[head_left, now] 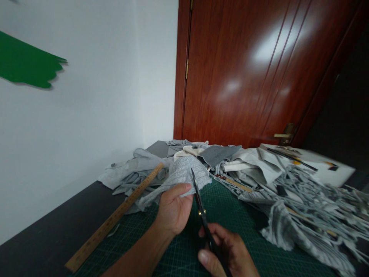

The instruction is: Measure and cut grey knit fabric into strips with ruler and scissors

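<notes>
My left hand (175,209) pinches the near edge of a light grey knitted fabric piece (186,169), thumb on top, lifting it above the mat. In my right hand (226,250) is a pair of black scissors (201,211), fingers and thumb at the handles. The blades point up and away, lying against the right part of the fabric near my left fingertips. Whether the blades are parted is hard to tell. Below both hands lies a green cutting mat (219,204) with a grid.
A wooden ruler (115,217) lies slanted left of my left arm. Grey and white fabric pieces (138,165) are heaped at the back. Right of the mat spreads a pile of cut grey strips (314,204), with a white box (325,163) behind. A wall and a brown door (245,77) border the table.
</notes>
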Demonstrator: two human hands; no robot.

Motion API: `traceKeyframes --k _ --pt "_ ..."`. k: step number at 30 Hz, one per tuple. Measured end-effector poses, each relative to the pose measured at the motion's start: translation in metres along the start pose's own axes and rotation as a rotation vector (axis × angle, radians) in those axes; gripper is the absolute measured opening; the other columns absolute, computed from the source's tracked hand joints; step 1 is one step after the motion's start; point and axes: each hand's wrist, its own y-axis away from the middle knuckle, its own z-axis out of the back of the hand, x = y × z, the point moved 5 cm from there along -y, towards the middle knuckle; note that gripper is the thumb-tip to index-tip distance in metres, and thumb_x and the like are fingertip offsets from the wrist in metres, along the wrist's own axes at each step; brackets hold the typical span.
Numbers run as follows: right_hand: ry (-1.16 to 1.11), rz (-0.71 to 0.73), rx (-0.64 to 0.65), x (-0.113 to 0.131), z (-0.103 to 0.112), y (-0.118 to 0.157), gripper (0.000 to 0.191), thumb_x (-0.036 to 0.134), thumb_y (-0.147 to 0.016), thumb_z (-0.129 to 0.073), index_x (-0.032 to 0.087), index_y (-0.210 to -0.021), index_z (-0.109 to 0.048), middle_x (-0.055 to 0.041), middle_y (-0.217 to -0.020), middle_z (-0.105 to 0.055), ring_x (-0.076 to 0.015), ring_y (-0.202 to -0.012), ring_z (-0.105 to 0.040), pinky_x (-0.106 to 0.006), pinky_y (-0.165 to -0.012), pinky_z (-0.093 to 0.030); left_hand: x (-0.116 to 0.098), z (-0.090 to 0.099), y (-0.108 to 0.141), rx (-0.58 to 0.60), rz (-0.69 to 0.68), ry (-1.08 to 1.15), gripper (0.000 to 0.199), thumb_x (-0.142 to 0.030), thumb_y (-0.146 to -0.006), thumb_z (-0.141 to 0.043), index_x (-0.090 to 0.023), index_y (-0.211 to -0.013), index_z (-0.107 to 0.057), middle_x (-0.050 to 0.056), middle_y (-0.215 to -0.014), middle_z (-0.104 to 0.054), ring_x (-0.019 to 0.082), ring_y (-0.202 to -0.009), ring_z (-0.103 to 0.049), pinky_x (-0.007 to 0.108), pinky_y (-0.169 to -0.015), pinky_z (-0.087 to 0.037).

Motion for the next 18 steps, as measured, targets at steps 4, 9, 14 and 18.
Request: traceKeyframes --k 4,9,14,18 --pt "0.049 0.009 -0.015 -0.0001 0.0005 0.0004 0.051 0.070 -0.084 -0.072 0.022 -0.100 -0.073 0.0049 -0.057 -0.051 -0.0119 -0.050 -0.039 -0.026 -0.050 -0.028 -0.0007 -0.0017 0.0010 -0.008 0.007 -0.018 0.060 -0.003 -0.065 -0.074 -0.020 -0.123 -0.074 0.007 -0.122 -0.078 0.036 -0.124 -0.067 0.052 -0.113 -0.046" --pt "0.075 0.029 -0.018 0.0037 0.0005 0.0000 0.049 0.069 -0.084 -0.072 0.022 -0.098 -0.074 0.0049 -0.057 -0.050 -0.0121 -0.050 -0.038 -0.026 -0.050 -0.026 -0.0013 -0.0032 0.0018 -0.016 0.012 -0.032 0.059 -0.005 -0.064 -0.073 -0.018 -0.122 -0.074 0.009 -0.122 -0.078 0.037 -0.123 -0.067 0.053 -0.113 -0.046" --pt "0.033 0.000 -0.013 0.0026 -0.0012 0.0000 0.052 0.070 -0.082 -0.073 0.022 -0.102 -0.075 0.0041 -0.057 -0.049 -0.0128 -0.051 -0.037 -0.027 -0.051 -0.025 -0.0010 -0.0045 0.0026 -0.009 0.029 -0.035 0.058 -0.006 -0.064 -0.072 -0.018 -0.121 -0.075 0.008 -0.120 -0.079 0.038 -0.123 -0.068 0.053 -0.114 -0.046" --pt "-0.032 0.002 0.001 0.0022 -0.0017 0.0000 0.056 0.071 -0.079 -0.077 0.021 -0.104 -0.074 0.0029 -0.059 -0.054 -0.0130 -0.051 -0.041 -0.027 -0.051 -0.026 0.0016 -0.0028 0.0031 0.004 0.048 -0.022 0.057 -0.006 -0.064 -0.071 -0.017 -0.120 -0.075 0.008 -0.118 -0.079 0.038 -0.123 -0.068 0.053 -0.113 -0.046"
